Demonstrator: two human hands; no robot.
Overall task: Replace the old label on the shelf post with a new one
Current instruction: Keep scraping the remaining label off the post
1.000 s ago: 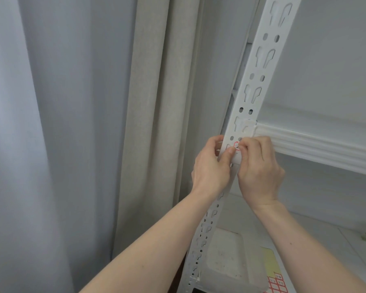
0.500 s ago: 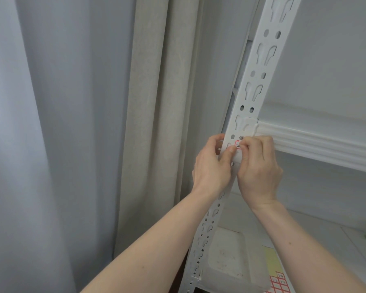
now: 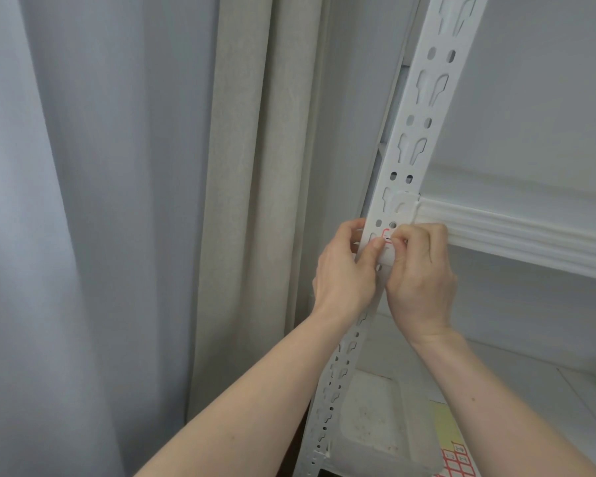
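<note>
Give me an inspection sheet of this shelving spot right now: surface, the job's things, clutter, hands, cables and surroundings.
Surface: white perforated metal shelf post, slanting in view, joined to a white ribbed shelf beam.
Job's things: small white label with red outline on the post, mostly hidden by fingers; old or new cannot be told.
Clutter: translucent plastic tub on the lower shelf, beside a yellow sheet with a red grid.
Hands: left hand and right hand both pinch at the label.
Cables: nothing seen.
Surroundings: beige curtain and grey curtain left of the post.
</note>
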